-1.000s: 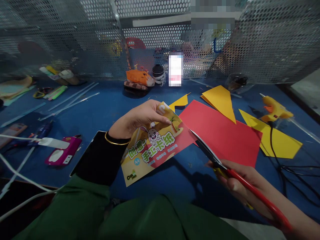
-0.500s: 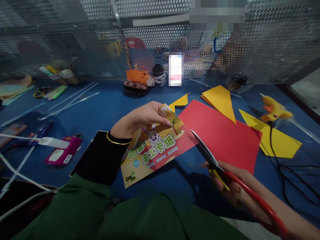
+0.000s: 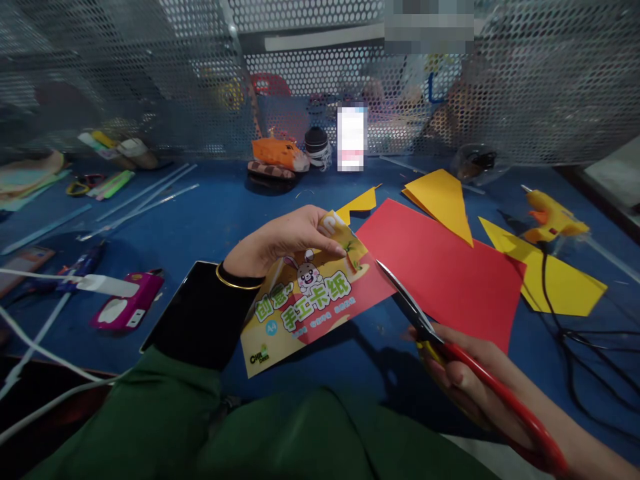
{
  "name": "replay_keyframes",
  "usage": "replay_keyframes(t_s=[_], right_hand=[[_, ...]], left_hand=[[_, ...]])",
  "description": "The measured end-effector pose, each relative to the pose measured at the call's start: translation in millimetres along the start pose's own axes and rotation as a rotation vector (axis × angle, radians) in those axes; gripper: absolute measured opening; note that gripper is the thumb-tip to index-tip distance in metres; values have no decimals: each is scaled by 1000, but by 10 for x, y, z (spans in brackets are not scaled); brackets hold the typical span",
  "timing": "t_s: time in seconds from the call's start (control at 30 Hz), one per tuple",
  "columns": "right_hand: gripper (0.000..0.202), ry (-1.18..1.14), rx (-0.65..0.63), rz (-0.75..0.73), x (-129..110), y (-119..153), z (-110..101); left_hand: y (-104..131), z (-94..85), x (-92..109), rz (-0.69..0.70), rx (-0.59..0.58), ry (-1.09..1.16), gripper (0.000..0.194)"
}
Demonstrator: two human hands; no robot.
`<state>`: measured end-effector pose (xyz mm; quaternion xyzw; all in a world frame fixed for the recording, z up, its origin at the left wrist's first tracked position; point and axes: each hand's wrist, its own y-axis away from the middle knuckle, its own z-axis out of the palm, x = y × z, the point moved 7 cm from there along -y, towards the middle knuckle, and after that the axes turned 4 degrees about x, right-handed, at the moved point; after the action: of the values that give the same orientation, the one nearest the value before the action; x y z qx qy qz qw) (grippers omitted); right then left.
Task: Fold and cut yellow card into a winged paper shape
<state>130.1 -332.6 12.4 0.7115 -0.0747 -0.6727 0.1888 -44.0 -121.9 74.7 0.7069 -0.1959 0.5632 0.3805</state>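
My left hand (image 3: 295,237) pinches the upper edge of a printed cardstock sheet (image 3: 305,313), yellow and red with a rabbit drawing and green lettering. The sheet is tilted above the blue table. In my right hand (image 3: 480,373) is a pair of scissors (image 3: 423,320) with red and yellow handles. The blades point up and left, and their tips are close to the right edge of the printed sheet; I cannot tell whether they touch it. Beyond the scissors a red paper sheet (image 3: 450,273) lies on the table, partly under an orange-yellow paper piece (image 3: 440,197).
On the right lie a yellow paper piece (image 3: 565,280) and a yellow glue gun (image 3: 555,217) with a black cord. A dark tablet (image 3: 180,300) sits under my left forearm, with a magenta box (image 3: 127,300) beside it. An orange pouch (image 3: 277,155) stands before the perforated metal screen.
The scissors have shifted slightly left, and their blades look closer together. The printed sheet and my left hand have barely moved.
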Motion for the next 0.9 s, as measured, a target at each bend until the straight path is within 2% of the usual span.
replay_keyframes(t_s=[0.13,0.33,0.53,0.73,0.9], right_hand=[[62,-15,24,60,8,-24,-35],[49,119,-116,-80,-95,-70,6],[53,119,-113,-37,-105,-87,41],[65,25,2,88,-91,-54,90],[78,15,36,99,-70,-55,85]], left_hand=[[-14,-5,-18,-3,-9,3,13],[-8,46,-24,-30,-34,10,11],[-4,84,-28,-30,-48,7,10],[-30,53,-73,-20,-35,-15,9],[-30,51,-84,-50,-41,-28,11]])
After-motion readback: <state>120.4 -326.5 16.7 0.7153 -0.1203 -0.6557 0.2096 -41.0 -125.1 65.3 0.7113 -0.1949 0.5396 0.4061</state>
